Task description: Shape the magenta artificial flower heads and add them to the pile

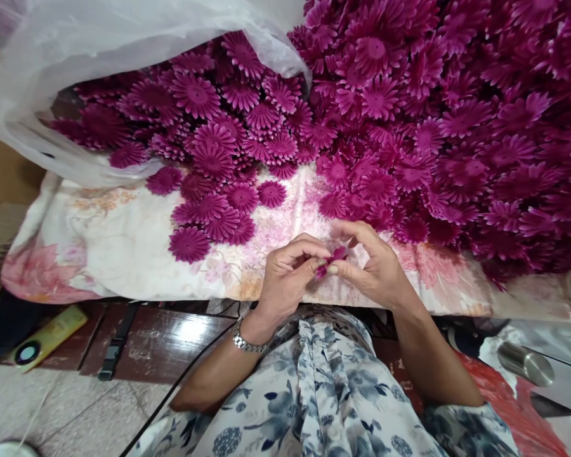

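Plastic bag at upper left, magenta flowers spilling out; left hand, lower center, had thumb and fingers pinched on a small magenta piece; right hand, just right of it, had its thumb at the piece, forefinger raised; flower heap filled upper right.

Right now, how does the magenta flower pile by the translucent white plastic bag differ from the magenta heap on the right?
The bag pile is smaller; the right heap spreads wider. The bag pile lies partly inside the plastic bag; the right heap lies outside it. Both consist of magenta flowers with narrow petals.
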A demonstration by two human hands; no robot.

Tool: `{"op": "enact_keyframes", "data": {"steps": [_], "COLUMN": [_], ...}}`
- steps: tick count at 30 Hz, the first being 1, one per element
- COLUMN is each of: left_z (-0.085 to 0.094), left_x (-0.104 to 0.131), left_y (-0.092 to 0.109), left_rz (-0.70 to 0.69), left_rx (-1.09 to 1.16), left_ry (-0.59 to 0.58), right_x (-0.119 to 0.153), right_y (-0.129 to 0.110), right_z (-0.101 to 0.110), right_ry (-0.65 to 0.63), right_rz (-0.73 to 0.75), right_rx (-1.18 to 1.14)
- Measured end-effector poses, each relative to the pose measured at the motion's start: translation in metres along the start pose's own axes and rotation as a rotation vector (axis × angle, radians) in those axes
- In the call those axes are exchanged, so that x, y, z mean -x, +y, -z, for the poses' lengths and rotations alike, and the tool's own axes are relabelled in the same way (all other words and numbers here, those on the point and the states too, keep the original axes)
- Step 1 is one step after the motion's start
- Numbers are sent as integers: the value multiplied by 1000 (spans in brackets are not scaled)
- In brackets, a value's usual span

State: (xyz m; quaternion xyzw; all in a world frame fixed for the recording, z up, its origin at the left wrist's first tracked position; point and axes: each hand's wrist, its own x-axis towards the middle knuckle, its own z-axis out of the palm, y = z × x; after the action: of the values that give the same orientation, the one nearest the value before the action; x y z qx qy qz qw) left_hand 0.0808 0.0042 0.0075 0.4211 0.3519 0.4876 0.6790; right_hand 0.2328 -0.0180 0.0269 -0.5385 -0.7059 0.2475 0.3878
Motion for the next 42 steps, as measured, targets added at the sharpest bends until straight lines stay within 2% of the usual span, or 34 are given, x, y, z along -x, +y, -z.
{"op": "enact_keyframes", "data": {"steps": [2,6,11,15,19,21,26,28,31,33,37,42], "left_z": [1,-1,-1,-2,-5,-7,-8,-8,-8,-9,-9,-5], "left_x": [1,4,5,4,4,4,4,4,6,7,8,9], "left_y": [-1,-3,-1,-2,-5,-7,-10,-10,-9,-9,-12,-12], "left_rz": [-84,-88,-9,141,263,229,42,46,141,179,126,58], "left_rx": [-61,-67,-58,8,79,108,117,143,203,213,135,7], "left_ry": [-12,39,17,38,-48,-59,-25,-49,-63,-53,-55,-83], "right_x": [0,4,9,9,9,9,10,10,10,10,11,8], "right_y": [1,2,0,-3,-2,-1,2,3,4,4,0,-1], "right_z": [1,-4,-6,-7,-10,-12,-18,-20,-22,-21,-21,-19], "right_ry": [-37,96,139,139,166,190,231,282,391,416,371,480], "right_rz": [-20,-67,-72,-51,-3,39,101,137,217,250,255,192], "right_rx": [-141,-241,-110,-4,47,110,303,260,195,209,221,240]}}
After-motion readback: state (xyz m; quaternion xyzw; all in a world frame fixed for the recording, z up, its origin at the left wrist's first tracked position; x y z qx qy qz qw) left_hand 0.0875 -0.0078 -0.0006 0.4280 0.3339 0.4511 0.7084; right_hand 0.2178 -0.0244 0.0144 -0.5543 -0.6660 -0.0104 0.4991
